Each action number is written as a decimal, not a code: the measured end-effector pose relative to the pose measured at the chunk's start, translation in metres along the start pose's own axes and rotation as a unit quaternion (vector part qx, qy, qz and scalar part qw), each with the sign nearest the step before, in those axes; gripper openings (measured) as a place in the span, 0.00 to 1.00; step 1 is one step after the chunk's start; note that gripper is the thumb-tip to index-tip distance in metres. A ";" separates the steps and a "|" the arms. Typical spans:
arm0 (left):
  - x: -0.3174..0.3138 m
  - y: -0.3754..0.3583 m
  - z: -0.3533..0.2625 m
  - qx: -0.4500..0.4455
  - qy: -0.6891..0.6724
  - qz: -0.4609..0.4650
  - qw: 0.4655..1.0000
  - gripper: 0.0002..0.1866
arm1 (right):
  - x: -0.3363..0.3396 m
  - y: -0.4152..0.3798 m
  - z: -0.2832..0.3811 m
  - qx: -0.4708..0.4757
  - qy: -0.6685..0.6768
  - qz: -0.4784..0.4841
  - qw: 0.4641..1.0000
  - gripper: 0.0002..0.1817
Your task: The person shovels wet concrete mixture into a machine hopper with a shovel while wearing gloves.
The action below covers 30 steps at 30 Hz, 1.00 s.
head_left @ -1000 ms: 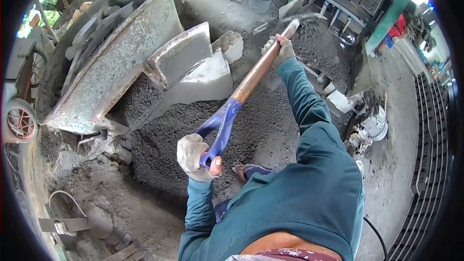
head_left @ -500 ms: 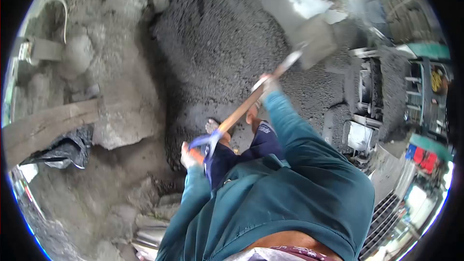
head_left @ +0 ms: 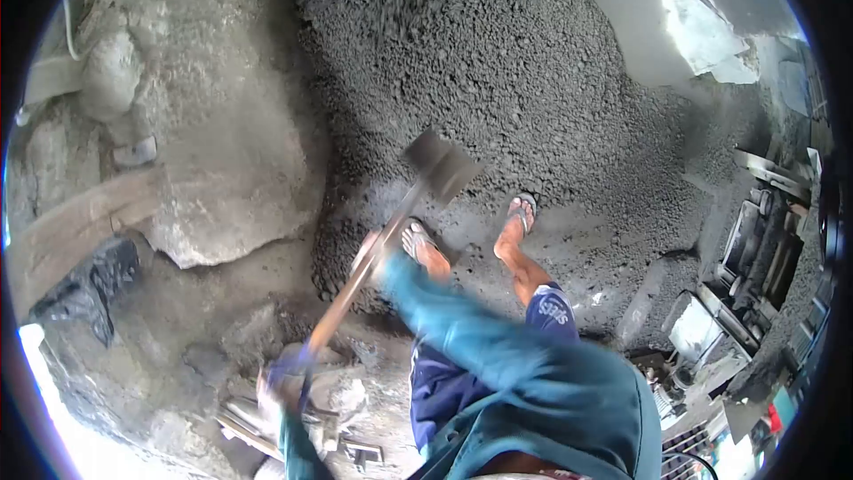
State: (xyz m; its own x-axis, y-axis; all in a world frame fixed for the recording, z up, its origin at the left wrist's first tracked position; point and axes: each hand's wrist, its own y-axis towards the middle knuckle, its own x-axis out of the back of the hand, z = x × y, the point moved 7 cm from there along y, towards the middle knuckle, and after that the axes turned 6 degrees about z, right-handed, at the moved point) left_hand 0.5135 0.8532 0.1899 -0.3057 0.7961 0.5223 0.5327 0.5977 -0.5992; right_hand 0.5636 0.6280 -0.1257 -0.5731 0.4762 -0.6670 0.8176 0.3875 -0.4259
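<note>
A shovel with a wooden shaft and a blue handle lies slantwise across the view. My left hand, blurred, is closed round the blue handle at the lower left. Farther up, my right hand grips the shaft close to the metal. The flat blade hangs at the near edge of a large pile of grey gravelly mix, beyond my sandalled feet. Motion blurs the blade, and I cannot make out any load on it.
A big rock stands left of the pile, with a wooden beam and black plastic beside it. Machinery is at the right. Loose boards lie at the lower left. A white sheet is at the upper right.
The shovel and both hands have swung left and down, and the blade has come from the right side to near my feet. The view has turned, and both feet now show fully.
</note>
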 end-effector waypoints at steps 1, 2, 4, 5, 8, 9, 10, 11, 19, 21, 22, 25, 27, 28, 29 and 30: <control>-0.047 0.010 0.000 -0.018 -0.026 0.033 0.999 0.18 | -0.024 0.008 0.121 0.007 -0.162 -0.086 0.983 0.12; -0.090 0.013 0.005 -0.031 -0.062 0.038 0.997 0.18 | -0.076 -0.026 0.194 0.048 -0.197 -0.134 0.970 0.09; -0.134 -0.025 0.001 -0.062 -0.127 -0.035 0.989 0.18 | -0.075 -0.037 0.239 0.134 -0.268 -0.240 0.923 0.05; -0.123 -0.030 0.022 -0.056 -0.124 -0.031 0.990 0.18 | -0.075 -0.064 0.230 0.176 -0.274 -0.273 0.905 0.06; -0.091 -0.060 0.073 -0.009 -0.115 -0.041 0.993 0.20 | -0.050 -0.103 0.217 0.198 -0.273 -0.351 0.874 0.04; -0.078 -0.066 0.090 -0.008 -0.127 -0.070 0.989 0.20 | -0.056 -0.121 0.205 0.200 -0.263 -0.357 0.874 0.04; -0.068 -0.073 0.104 -0.007 -0.140 -0.100 0.985 0.19 | -0.042 -0.133 0.202 0.224 -0.281 -0.363 0.860 0.05; -0.061 -0.084 0.106 0.003 -0.131 -0.110 0.985 0.21 | -0.032 -0.145 0.198 0.225 -0.280 -0.359 0.861 0.05; -0.041 -0.124 0.126 0.100 -0.130 0.061 0.985 0.29 | -0.121 -0.314 0.180 0.308 -0.253 -0.266 0.878 0.06; -0.079 -0.131 0.115 0.171 -0.165 0.176 0.955 0.32 | -0.228 -0.390 0.151 0.436 -0.267 -0.340 0.789 0.06; -0.098 -0.138 0.102 0.205 -0.171 0.235 0.935 0.32 | -0.248 -0.406 0.161 0.453 -0.260 -0.307 0.796 0.07; -0.177 -0.193 -0.018 0.080 -0.118 0.283 0.949 0.28 | -0.328 -0.462 0.194 0.477 -0.189 -0.166 0.842 0.10; -0.240 -0.241 -0.102 0.029 -0.110 0.327 0.938 0.26 | -0.467 -0.538 0.165 0.536 -0.209 -0.012 0.818 0.08; -0.272 -0.283 -0.161 -0.121 -0.199 0.335 0.913 0.26 | -0.513 -0.571 0.168 0.557 -0.276 0.052 0.781 0.09; -0.287 -0.351 -0.220 -0.218 -0.137 0.437 0.862 0.26 | -0.550 -0.596 0.182 0.580 -0.273 0.100 0.761 0.10; -0.303 -0.386 -0.269 -0.343 -0.154 0.415 0.829 0.25 | -0.587 -0.626 0.192 0.591 -0.237 0.137 0.759 0.08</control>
State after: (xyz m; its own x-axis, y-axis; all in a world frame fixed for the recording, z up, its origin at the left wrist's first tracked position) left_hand 0.6126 0.3561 0.4259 0.2591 0.9557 -0.1395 0.9514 -0.2774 -0.1339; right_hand 0.3988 -0.0453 0.4153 -0.5176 -0.0352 -0.8549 0.5416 -0.7870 -0.2955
